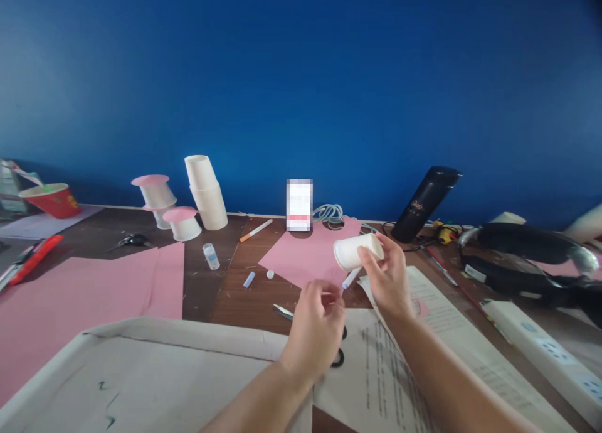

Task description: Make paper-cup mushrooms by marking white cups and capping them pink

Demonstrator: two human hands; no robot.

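1. Paper cup [350, 252], white, is in the air above the desk's pink sheet [301, 251], tipped on its side with its wider end to the left. Its thin wall could buckle if the grip tightens, or the cup could slip if the grip loosens.
2. Holding it is the right hand [392, 279], thumb on the near side and fingers around the narrower end. A turn of that wrist could swing the wide end away from the other hand.
3. Lower and to the left, the left hand [317, 323] has thumb and fingertips drawn narrowly together; I cannot tell whether they pinch anything, or whether they touch the pale stick [350, 278] just beyond. A careless reach could set that stick rolling.
4. Scissors [283, 311] lie partly hidden behind the left hand, so fingers dropping without a look could catch the blade.
5. Near the pink sheet are a small white cap [269, 274] and a lilac cap [249, 280]; a sleeve-less forearm sweep could scatter both.
6. Farther left, the tall cup stack [205, 194] stands beside cups topped with pink discs [182, 214]. Being light and narrow-based, the stack could topple from a knock.
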